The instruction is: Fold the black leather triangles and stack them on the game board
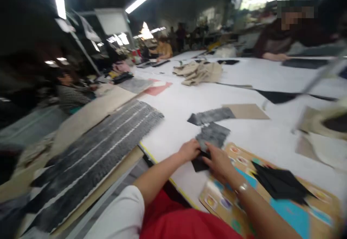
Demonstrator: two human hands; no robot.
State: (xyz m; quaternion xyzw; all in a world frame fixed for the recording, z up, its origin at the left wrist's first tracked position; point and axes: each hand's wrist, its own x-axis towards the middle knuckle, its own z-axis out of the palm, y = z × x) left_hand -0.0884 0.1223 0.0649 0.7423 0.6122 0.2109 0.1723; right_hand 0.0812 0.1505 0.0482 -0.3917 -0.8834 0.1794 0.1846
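A dark grey fabric piece with a black part lies on the white table in front of me. My left hand is closed on its left edge, fingertips pinched at the fold. From the right, my right hand grips the same piece, thumb and forefinger on the black part. The fingertips are partly hidden and blurred. Just beyond lie a grey fabric strip and a tan rectangular piece. A stack of black fabric pieces rests to the right on a patterned board.
A long grey striped fabric stack fills the left side. Crumpled beige cloth lies farther back on the white table. Cream fabric pieces are at the right. Co-workers sit at the left, back and far right.
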